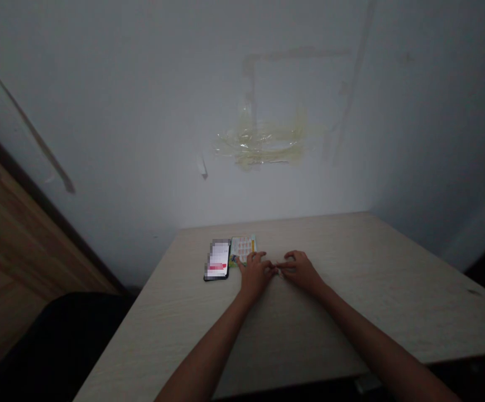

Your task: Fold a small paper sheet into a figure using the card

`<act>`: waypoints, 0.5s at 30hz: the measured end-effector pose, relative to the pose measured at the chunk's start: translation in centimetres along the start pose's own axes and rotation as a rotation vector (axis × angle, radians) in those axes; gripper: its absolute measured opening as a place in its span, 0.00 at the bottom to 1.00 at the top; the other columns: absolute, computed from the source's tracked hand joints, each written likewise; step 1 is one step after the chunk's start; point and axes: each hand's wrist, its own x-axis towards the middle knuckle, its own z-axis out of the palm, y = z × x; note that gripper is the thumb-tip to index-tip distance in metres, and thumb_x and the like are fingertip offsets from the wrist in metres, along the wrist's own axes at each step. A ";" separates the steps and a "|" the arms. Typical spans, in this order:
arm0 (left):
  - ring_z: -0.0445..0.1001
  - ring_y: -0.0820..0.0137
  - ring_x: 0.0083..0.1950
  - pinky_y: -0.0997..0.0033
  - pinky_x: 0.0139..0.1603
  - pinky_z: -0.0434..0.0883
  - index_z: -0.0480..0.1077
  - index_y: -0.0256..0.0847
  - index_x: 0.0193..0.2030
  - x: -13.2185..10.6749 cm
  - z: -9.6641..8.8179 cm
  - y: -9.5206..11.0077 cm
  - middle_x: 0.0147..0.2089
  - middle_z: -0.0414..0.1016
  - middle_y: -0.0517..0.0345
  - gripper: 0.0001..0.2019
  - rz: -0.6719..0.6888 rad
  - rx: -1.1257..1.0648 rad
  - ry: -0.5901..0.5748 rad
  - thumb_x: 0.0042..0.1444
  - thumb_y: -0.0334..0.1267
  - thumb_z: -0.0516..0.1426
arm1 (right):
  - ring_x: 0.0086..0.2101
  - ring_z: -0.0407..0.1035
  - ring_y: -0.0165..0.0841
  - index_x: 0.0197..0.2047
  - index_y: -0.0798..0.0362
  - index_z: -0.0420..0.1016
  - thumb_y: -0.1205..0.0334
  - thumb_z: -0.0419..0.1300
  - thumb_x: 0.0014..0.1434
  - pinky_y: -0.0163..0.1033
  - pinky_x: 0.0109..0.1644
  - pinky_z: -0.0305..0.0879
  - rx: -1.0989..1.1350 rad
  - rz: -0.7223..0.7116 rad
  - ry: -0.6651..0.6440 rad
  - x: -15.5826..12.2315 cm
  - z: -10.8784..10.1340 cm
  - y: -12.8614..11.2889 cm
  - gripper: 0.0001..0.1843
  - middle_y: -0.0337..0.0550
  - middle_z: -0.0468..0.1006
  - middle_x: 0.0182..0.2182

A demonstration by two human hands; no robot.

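Small pale bit sits at the fingertips of both hands, over the table; too small to identify. Left to right: phone, screen lit; printed card just beside it, lower edge partly behind left hand, outer fingers spread; right hand, index extended, others curled. Can't tell whether either is pinching the bit.

Phone — just left of card

From the person's head, one camera looks forward and down across the table toward the wall, from some distance.
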 end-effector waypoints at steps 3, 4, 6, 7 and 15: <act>0.56 0.53 0.67 0.19 0.62 0.34 0.77 0.55 0.39 0.0 0.0 0.0 0.62 0.68 0.63 0.09 -0.010 -0.006 -0.005 0.56 0.52 0.60 | 0.51 0.64 0.41 0.46 0.38 0.81 0.61 0.64 0.56 0.47 0.56 0.62 -0.032 0.032 -0.020 -0.1 -0.3 -0.7 0.14 0.47 0.72 0.49; 0.56 0.53 0.67 0.19 0.62 0.34 0.77 0.56 0.39 0.0 0.0 0.0 0.62 0.68 0.63 0.09 -0.014 -0.009 -0.004 0.56 0.52 0.61 | 0.51 0.63 0.41 0.46 0.39 0.81 0.61 0.63 0.56 0.47 0.57 0.62 -0.038 0.045 -0.023 -0.1 -0.3 -0.9 0.15 0.48 0.72 0.49; 0.56 0.54 0.67 0.19 0.62 0.34 0.77 0.56 0.39 0.0 0.0 -0.1 0.62 0.68 0.63 0.09 -0.016 -0.010 -0.004 0.56 0.52 0.60 | 0.52 0.63 0.41 0.48 0.41 0.81 0.62 0.63 0.56 0.47 0.57 0.62 -0.044 0.067 -0.028 -0.2 -0.5 -1.3 0.16 0.49 0.72 0.50; 0.56 0.53 0.67 0.19 0.62 0.34 0.77 0.56 0.39 0.0 0.0 -0.1 0.63 0.68 0.64 0.09 -0.017 -0.009 -0.006 0.57 0.53 0.59 | 0.52 0.63 0.41 0.48 0.42 0.81 0.61 0.63 0.56 0.47 0.58 0.62 -0.045 0.071 -0.030 -0.2 -0.5 -1.5 0.16 0.50 0.71 0.51; 0.56 0.52 0.67 0.18 0.61 0.32 0.77 0.56 0.37 0.0 0.2 -0.1 0.62 0.69 0.64 0.09 -0.014 -0.022 0.015 0.56 0.53 0.60 | 0.53 0.64 0.41 0.49 0.43 0.80 0.61 0.61 0.57 0.46 0.59 0.61 -0.047 0.091 -0.020 -0.3 -0.4 -1.5 0.16 0.50 0.71 0.52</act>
